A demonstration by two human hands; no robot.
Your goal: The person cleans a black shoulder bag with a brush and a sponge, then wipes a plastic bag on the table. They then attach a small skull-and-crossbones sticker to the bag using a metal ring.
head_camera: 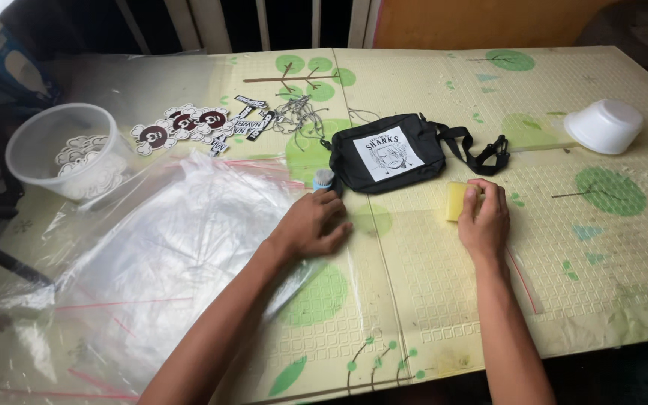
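My left hand [313,223] is closed around a small brush [323,180] with a light blue handle, its bristles sticking out just left of a black pouch bag [386,152]. The bag lies flat on the mat with a white printed patch on its front and a black strap [481,150] trailing to the right. My right hand [484,217] grips a yellow sponge block [456,199] that rests on the mat, just below the bag's strap.
Clear plastic bags [166,262] spread over the left of the patterned mat [444,285]. A clear tub [69,150] of stickers stands far left, with loose stickers [189,124] and thin cords [298,116] behind. An upturned white bowl [604,126] sits far right.
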